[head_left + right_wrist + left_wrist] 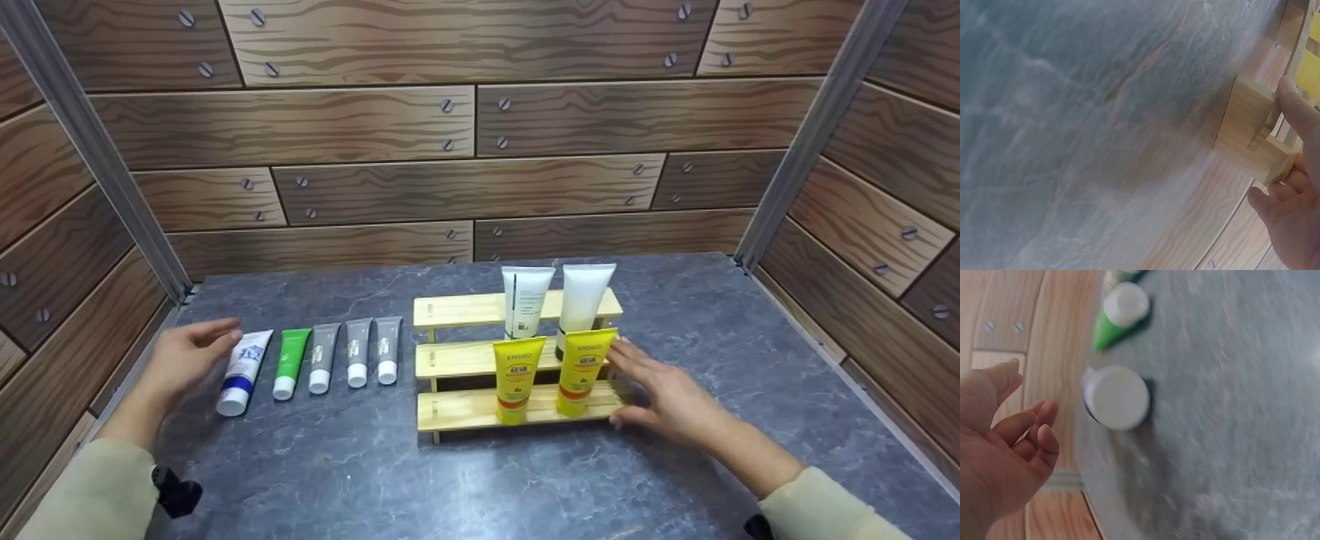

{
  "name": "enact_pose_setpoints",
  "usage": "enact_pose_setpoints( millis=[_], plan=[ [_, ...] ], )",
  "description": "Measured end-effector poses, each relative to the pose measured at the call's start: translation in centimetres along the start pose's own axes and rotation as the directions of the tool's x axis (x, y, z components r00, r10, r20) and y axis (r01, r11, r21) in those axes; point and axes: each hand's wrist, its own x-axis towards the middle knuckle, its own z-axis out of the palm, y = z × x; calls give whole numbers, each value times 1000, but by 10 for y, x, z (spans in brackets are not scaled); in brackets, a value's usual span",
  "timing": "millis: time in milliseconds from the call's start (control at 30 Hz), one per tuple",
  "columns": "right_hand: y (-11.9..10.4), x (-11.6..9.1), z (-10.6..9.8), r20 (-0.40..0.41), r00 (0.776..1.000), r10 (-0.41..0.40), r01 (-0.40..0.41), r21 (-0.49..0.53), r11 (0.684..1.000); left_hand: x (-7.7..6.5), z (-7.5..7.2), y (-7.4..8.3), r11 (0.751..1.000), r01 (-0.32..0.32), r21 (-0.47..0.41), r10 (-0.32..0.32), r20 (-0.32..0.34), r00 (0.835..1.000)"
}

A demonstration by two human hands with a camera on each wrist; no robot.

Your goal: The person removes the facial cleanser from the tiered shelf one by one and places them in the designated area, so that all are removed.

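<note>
A three-tier wooden rack (457,409) stands right of centre. Two yellow squeeze tubes (517,379) stand on its lowest tier, and two white squeeze tubes (529,300) stand higher, their lower ends partly hidden. At the rack's right end my right hand (675,401) grips it; the right wrist view shows the thumb (1297,109) at the shelf's front edge and fingers curled by the end panel (1247,124). My left hand (184,356) hovers, holding nothing, left of a white tube with a blue band (244,367). Its fingers are loosely bent in the left wrist view.
Right of the white-and-blue tube lie a green tube (291,360) and three grey tubes (324,356) in a row, white caps toward me. The marbled grey tabletop (360,465) is enclosed by wood-patterned walls (375,124) at the back and both sides.
</note>
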Motion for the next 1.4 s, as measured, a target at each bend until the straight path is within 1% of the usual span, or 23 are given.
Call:
enact_pose_setpoints(
  millis=[67,133,267,300,400,500,667,833,933,1000,1067,1133,1233,1333,1400],
  plan=[
    [1,0,0,-5,1000,-9,9,4,1000,0,3,14,999,-25,-25,25,5,1000],
    [0,0,0,3,1000,1,-1,7,1000,0,5,28,998,-43,-38,44,25,999],
    [0,0,-1,18,1000,20,-20,20,1000,0,16,57,992,-109,-65,112,43,993],
    [0,1,-1,19,1000,22,-22,21,1000,0,20,65,989,-130,-76,134,42,990],
    [0,1,-1,15,1000,14,-14,17,1000,-1,32,89,971,-192,-145,199,37,979],
    [1,0,-1,7,1000,3,-3,5,1000,0,48,113,948,-240,-210,254,43,966],
    [1,0,-1,1,1000,-1,1,-2,1000,3,74,150,916,-295,-272,329,88,940],
    [1,1,-1,2,1000,-4,4,4,1000,2,98,182,868,-351,-352,415,125,901],
    [1,0,0,-6,1000,-18,18,-5,1000,-1,110,198,849,-368,-379,450,154,880],
    [1,0,0,-9,1000,-19,19,-9,1000,-3,116,207,841,-385,-381,472,167,865],
    [1,-1,0,-8,1000,-17,17,-13,1000,-5,122,216,838,-397,-375,486,179,856],
    [0,-1,-1,-2,1000,-3,3,-13,1000,-6,127,224,829,-413,-377,504,184,844],
    [1,0,0,3,1000,6,-6,-14,1000,-7,136,233,817,-420,-394,521,194,831],
    [1,0,0,9,1000,6,-6,-16,1000,-6,146,238,798,-431,-420,545,199,815],
    [1,0,0,12,1000,7,-7,-15,1000,-6,152,241,787,-432,-442,556,201,807]
  ],
)
